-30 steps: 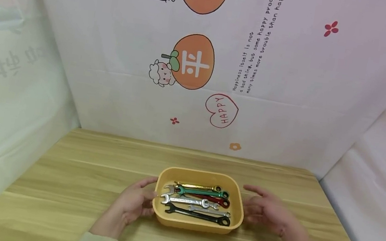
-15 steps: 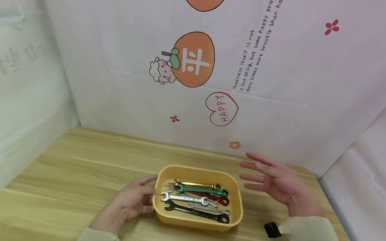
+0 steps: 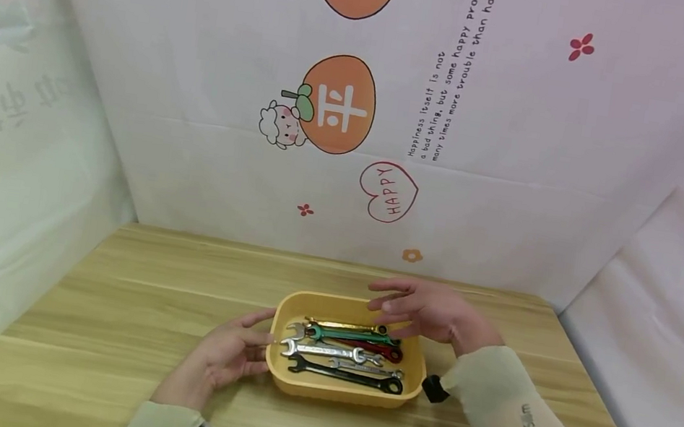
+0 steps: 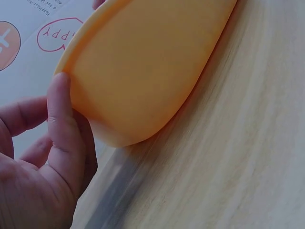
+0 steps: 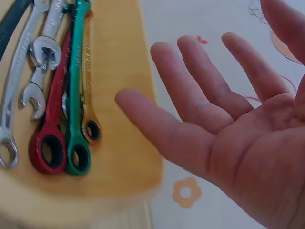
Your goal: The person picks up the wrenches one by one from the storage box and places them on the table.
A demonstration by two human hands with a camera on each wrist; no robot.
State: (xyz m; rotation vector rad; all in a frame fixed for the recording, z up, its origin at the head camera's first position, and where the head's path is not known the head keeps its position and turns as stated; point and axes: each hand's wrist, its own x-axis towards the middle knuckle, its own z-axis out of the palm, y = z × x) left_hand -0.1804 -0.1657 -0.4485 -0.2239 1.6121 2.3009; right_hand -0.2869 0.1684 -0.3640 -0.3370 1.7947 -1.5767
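Note:
A yellow plastic basket (image 3: 349, 395) sits on the table and holds several wrenches. Among them are a green ratchet wrench (image 3: 341, 334), a red one (image 5: 56, 114), a gold one (image 3: 344, 325), a black one (image 3: 345, 374) and silver open-ended wrenches (image 3: 325, 351). My left hand (image 3: 233, 351) is at the basket's left end. In the left wrist view its fingertip touches the outer wall just under the rim, other fingers spread behind. My right hand (image 3: 426, 313) hovers above the basket's far right corner, fingers spread and holding nothing.
The wooden table (image 3: 175, 278) reaches back to a white printed cloth (image 3: 480, 211). More white cloth stands along the left (image 3: 52, 129) and right sides (image 3: 648, 322). The right sleeve (image 3: 524, 414) crosses the table's right part.
My right hand has left the basket's right end, risen, and swung left over its far right corner. The left hand stays at the left end. The wrenches lie as before.

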